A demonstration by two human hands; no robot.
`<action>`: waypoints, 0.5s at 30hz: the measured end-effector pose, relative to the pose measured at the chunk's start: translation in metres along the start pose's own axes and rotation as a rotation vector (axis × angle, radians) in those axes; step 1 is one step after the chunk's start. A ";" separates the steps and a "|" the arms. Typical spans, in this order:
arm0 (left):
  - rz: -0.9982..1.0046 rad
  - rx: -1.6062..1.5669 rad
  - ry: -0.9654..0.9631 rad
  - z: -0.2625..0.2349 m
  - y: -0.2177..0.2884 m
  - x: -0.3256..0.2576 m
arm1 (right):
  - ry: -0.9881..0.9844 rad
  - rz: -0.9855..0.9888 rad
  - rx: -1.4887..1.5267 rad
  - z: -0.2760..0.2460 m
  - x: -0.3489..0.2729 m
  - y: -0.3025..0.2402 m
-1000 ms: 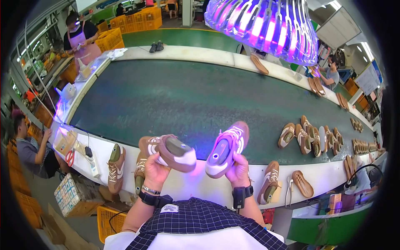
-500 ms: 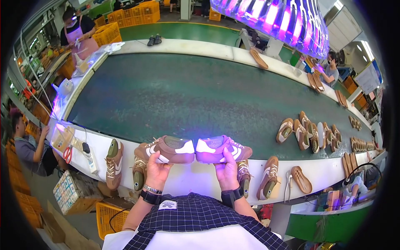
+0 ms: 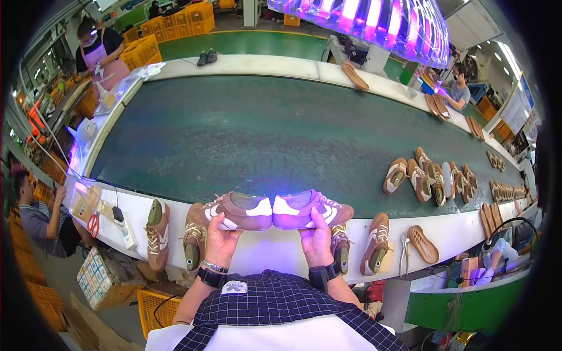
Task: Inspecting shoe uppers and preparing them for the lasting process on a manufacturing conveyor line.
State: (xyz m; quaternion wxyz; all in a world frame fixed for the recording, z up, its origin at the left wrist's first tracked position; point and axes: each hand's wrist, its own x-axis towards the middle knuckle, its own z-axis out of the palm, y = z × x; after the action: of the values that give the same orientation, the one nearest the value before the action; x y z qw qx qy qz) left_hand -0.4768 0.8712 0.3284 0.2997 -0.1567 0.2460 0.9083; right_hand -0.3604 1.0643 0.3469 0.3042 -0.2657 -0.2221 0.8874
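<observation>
While both hands hold a shoe apiece, the pair meets heel to heel above the inner edge of the white counter point(image 3: 272, 254), so close that contact cannot be told for sure. The left shoe point(image 3: 249, 219) and the right shoe point(image 3: 300, 219) are low and rounded — matte brown uppers, smooth white heel patches, curved white side stripes, pale laces, and olive linings showing at the collars. Purple light tints the right shoe more strongly.

The left hand point(image 3: 220, 243) grips its shoe near the middle, thumb upright against the side wall, fingers mostly hidden beneath; the toe points left. The right hand point(image 3: 317, 245) mirrors it, thumb pressed on the side wall, toe pointing right. Both forearms rise from the lower edge and lean slightly inward, a dark band point(image 3: 211, 277) and a metal-link bracelet point(image 3: 214, 267) on the left wrist, another dark wristband point(image 3: 324, 275) on the right.

Beyond lies the conveyor belt point(image 3: 263, 134), dull green with scuffed, cloudy patches. A ribbed lamp point(image 3: 363, 26) hangs overhead, glossy and violet-lit. More laced brown shoes stand along the counter on either side; to the right are slim metal pliers point(image 3: 404, 254) and a tan moulded sole point(image 3: 422, 244) with a raised rim, and far left, red-handled scissors point(image 3: 93, 224).
</observation>
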 end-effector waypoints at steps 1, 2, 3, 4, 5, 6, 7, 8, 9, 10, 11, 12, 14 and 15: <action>0.004 0.002 -0.003 -0.001 0.000 0.001 | 0.006 0.000 -0.002 0.000 0.000 0.001; 0.004 0.001 -0.003 -0.002 0.000 0.002 | 0.013 0.000 -0.004 0.000 0.001 0.001; 0.007 -0.004 -0.005 -0.003 0.000 0.002 | 0.012 0.002 -0.004 0.000 0.001 0.002; 0.011 -0.009 -0.007 -0.005 0.000 0.003 | 0.015 0.006 -0.005 0.001 0.001 0.002; 0.014 -0.011 -0.006 -0.008 0.000 0.005 | 0.017 0.010 -0.005 0.001 0.002 0.002; 0.026 0.002 0.005 -0.010 -0.001 0.006 | 0.016 0.010 -0.005 0.001 0.002 0.003; 0.038 0.015 0.016 -0.011 -0.001 0.008 | 0.010 0.007 -0.009 0.000 0.003 0.003; 0.039 0.014 0.015 -0.012 -0.002 0.008 | 0.004 0.003 -0.014 0.000 0.004 0.003; 0.029 0.021 0.018 -0.010 -0.001 0.006 | 0.004 0.002 -0.013 -0.002 0.003 0.003; 0.017 0.028 0.019 -0.009 -0.002 0.005 | -0.004 0.030 -0.019 -0.003 0.003 0.001; 0.012 0.028 0.015 -0.009 -0.001 0.005 | -0.011 0.054 -0.026 -0.004 0.002 -0.001; -0.018 0.011 -0.040 -0.011 0.000 0.006 | -0.003 0.038 -0.024 -0.007 -0.001 -0.005; -0.090 0.022 -0.112 -0.019 0.005 0.007 | -0.084 0.221 -0.028 -0.015 -0.005 -0.016; -0.140 0.057 -0.121 -0.029 0.010 0.007 | -0.106 0.253 -0.049 -0.034 0.001 -0.014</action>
State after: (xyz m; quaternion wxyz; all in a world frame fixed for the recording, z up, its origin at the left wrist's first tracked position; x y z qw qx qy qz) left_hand -0.4848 0.8516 0.3049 0.3811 -0.1098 0.2416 0.8856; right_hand -0.3349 1.0829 0.3286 0.1712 -0.2518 -0.2243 0.9257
